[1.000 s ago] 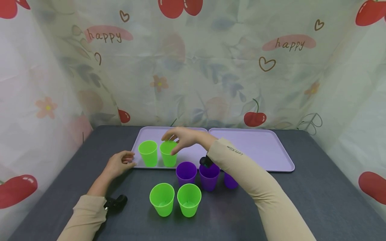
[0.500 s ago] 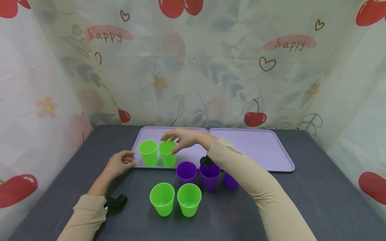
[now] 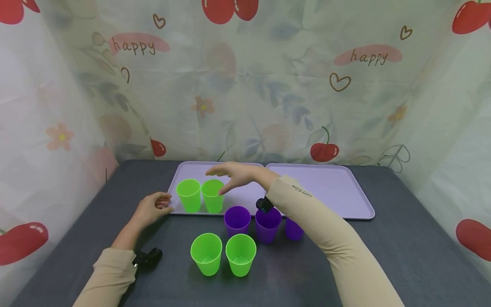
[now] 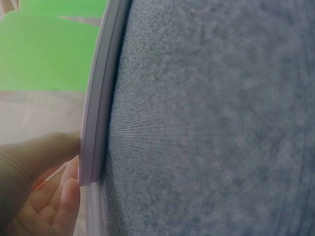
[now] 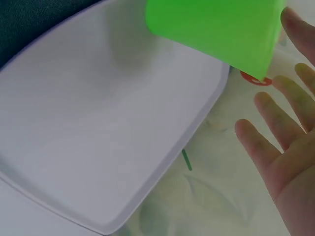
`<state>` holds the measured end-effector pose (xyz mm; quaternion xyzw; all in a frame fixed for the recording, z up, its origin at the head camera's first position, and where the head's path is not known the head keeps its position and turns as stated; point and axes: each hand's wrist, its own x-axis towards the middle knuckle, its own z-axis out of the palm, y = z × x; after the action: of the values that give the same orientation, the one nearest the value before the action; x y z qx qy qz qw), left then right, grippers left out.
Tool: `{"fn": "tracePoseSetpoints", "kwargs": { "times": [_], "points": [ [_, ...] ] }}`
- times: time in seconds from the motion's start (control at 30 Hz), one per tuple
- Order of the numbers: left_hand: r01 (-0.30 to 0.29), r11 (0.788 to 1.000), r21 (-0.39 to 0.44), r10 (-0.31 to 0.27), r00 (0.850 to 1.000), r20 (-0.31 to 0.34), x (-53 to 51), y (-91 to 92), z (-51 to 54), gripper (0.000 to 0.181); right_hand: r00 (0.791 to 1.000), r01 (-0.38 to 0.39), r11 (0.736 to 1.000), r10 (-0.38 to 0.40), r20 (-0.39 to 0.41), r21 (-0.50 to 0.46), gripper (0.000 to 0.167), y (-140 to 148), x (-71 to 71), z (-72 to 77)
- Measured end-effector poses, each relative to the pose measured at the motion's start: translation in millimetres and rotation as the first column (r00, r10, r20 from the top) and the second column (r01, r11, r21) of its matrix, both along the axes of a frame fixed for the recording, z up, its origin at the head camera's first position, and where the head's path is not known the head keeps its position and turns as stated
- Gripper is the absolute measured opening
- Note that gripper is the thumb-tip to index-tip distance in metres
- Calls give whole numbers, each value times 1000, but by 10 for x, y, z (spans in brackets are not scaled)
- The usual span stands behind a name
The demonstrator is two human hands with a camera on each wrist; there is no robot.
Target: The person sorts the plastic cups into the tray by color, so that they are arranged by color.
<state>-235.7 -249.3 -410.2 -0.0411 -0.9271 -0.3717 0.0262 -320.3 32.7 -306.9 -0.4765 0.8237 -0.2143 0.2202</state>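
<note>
My right hand [image 3: 238, 175] is just above and behind a green cup [image 3: 212, 197], with fingers spread and thumb near its rim. In the right wrist view a gap shows between the fingers [image 5: 269, 118] and the green cup [image 5: 216, 32]. Upright to its left on the same lilac tray [image 3: 245, 200] is another green cup [image 3: 189, 196]. My left hand [image 3: 152, 208] holds that tray's front left corner. In the left wrist view the thumb [image 4: 54, 147] meets the tray rim [image 4: 94, 123], and curled fingers lie by the corner.
Two green cups [image 3: 206, 256] stand in front on the dark table [image 3: 172, 285]. Behind them is a row of purple cups [image 3: 237, 221], the rightmost partly hidden by the right sleeve [image 3: 326, 234]. A second lilac tray [image 3: 322, 187] lies at right. Patterned cloth surrounds the table.
My right fingers have opened and lifted off the green cup, which has shifted slightly left toward its neighbour. The left hand has stayed at the tray corner.
</note>
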Motion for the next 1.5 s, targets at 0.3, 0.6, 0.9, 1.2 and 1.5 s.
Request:
{"fn": "tracePoseSetpoints", "kwargs": {
  "times": [0.3, 0.6, 0.9, 1.2, 1.5],
  "points": [
    [-2, 1000, 2, 2, 1000, 3, 7, 0, -4, 40, 998, 68, 989, -65, 26, -128, 53, 231, 98, 294],
    [5, 1000, -3, -5, 1000, -2, 8, -24, -17, 41, 996, 85, 961, -87, 2, -263, 39, 496, 369, 493],
    [6, 1000, -10, -6, 1000, -10, 6, -36, -16, 40, 992, 120, 948, -126, 1, -295, 35, 724, 642, 370],
    [5, 1000, -12, -5, 1000, -9, 12, -22, -3, 41, 993, 104, 921, -119, -17, -375, 32, 867, 899, 214],
    [8, 1000, -9, -8, 1000, -6, 8, -9, 6, 41, 994, 105, 908, -97, 41, -406, 41, 911, 1185, 24]
  ]
}}
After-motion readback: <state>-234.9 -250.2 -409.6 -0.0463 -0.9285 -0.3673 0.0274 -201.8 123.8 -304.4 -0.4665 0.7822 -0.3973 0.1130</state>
